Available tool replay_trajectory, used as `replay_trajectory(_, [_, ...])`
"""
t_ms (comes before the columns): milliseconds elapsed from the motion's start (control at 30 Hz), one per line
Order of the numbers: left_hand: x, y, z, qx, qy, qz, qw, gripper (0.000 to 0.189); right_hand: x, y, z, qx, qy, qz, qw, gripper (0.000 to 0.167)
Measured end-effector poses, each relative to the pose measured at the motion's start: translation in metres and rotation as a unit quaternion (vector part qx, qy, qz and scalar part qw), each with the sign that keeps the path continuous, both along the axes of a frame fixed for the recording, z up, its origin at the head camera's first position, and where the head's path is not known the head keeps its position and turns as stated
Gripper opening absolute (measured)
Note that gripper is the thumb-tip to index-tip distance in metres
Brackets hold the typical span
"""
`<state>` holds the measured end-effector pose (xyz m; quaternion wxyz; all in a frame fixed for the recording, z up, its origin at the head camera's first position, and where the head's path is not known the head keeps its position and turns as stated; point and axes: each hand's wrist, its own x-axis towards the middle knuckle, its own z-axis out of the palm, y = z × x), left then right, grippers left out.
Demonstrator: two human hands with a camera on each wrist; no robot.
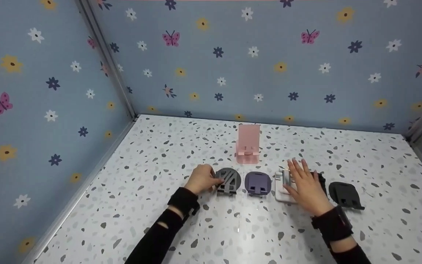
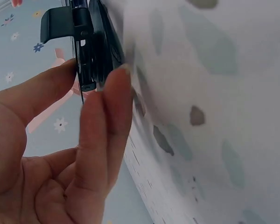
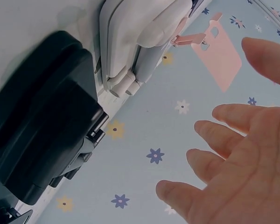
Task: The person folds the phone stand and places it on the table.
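My left hand (image 1: 200, 179) pinches the left edge of a grey round folded phone stand (image 1: 228, 179) with slanted cut-outs. In the left wrist view, the thumb lies on one face of this dark stand (image 2: 86, 51) and two fingertips reach its other side, close to the tabletop. My right hand (image 1: 306, 187) is spread flat, palm down, over a white folded phone stand (image 1: 281, 192) and a black stand (image 1: 321, 179), covering parts of both. The right wrist view shows its fingers (image 3: 214, 130) extended and apart from the white stand (image 3: 135, 37) and black stand (image 3: 56, 126).
A purple folded phone stand (image 1: 258, 182) lies between the two hands. Behind it a pink phone stand (image 1: 248, 137) stands raised. Another black folded stand (image 1: 345, 194) is at the row's right end. Flower-patterned walls (image 1: 233, 58) border the speckled table (image 1: 152, 146).
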<state>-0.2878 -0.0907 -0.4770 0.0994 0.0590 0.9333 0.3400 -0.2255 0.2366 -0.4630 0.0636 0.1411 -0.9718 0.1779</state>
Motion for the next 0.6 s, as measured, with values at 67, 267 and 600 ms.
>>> replay_trajectory(67, [0.0, 0.001, 0.0, -0.027, 0.016, 0.0, 0.9995, 0.038, 0.0, 0.001, 0.0, 0.002, -0.002, -0.003, 1.0, 0.074])
replay_trajectory(267, [0.006, 0.005, 0.003, -0.147, 0.106, 0.016, 0.9834, 0.048, 0.0, 0.002, 0.0, 0.011, 0.002, -0.006, 0.9999, 0.074])
replay_trajectory(600, [0.022, 0.027, 0.017, -0.228, 0.207, 0.013, 0.9513, 0.056, -0.001, 0.004, -0.006, 0.017, 0.008, -0.003, 0.9998, 0.073])
